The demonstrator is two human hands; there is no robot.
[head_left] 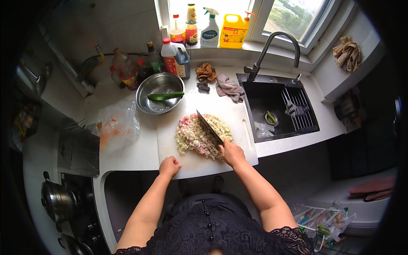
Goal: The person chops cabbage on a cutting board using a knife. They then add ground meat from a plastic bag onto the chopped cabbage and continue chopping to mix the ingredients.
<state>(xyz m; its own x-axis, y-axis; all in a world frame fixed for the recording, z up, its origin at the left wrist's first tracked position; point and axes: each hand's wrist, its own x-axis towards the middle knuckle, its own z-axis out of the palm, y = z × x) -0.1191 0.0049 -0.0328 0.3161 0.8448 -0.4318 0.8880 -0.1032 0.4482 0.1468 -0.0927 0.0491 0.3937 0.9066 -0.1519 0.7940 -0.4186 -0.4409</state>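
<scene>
My right hand (233, 152) is wrapped round the handle of a kitchen knife (209, 127) with a broad dark blade. The blade slants up and to the left across a spread heap of chopped pink meat and pale green vegetable bits (191, 135). This heap lies on a white cutting board (240, 156). At the board's near left edge my left hand (170, 166) is closed, its curled fingers gripping the edge. Behind the board, a steel bowl (146, 106) holds a green cucumber (165, 96).
Right of the board is a dark sink (267, 95) with a tall faucet (278, 34). A crumpled plastic bag (121, 119) lies to the left. Cloths (229, 87) and several bottles (174, 55) stand or lie behind. A pot (59, 199) sits on the stove at far left.
</scene>
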